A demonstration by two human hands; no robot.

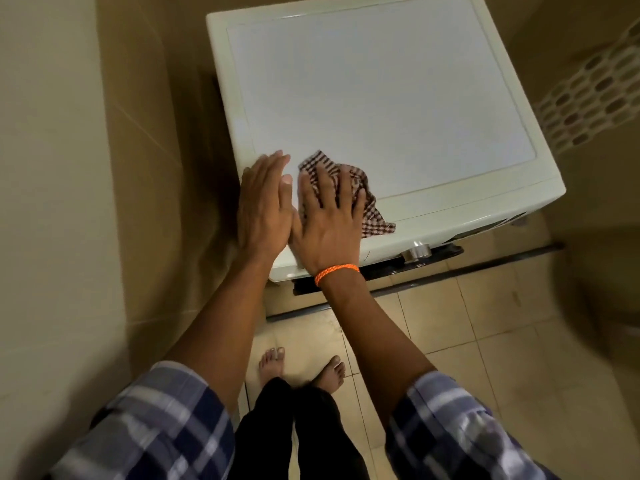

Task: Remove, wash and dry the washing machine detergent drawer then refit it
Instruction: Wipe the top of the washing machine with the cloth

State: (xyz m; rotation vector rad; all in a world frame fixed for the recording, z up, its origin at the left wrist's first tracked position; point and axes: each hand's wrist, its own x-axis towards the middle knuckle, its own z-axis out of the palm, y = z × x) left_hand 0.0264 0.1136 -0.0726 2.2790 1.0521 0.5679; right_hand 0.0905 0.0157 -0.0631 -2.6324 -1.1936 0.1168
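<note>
A person's right hand [329,216] presses flat on a checked cloth [346,192] at the washing machine's [381,91] seven-o'clock corner, left hand [263,202] open beside it; the detergent drawer is unseen, so progress cannot be judged.

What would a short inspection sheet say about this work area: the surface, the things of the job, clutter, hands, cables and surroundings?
Surface: white top of the washing machine, bare apart from the cloth and hands.
Job's things: checked cloth lies crumpled near the front left corner; detergent drawer not visible from this view.
Clutter: nothing seen.
Hands: left hand flat, fingers straight, at the machine's left edge; right hand spread flat, pressing on the cloth, orange wristband on the wrist.
Cables: nothing seen.
Surroundings: beige tiled walls, tiled floor, silver dial on the front panel, white perforated basket at right.
</note>
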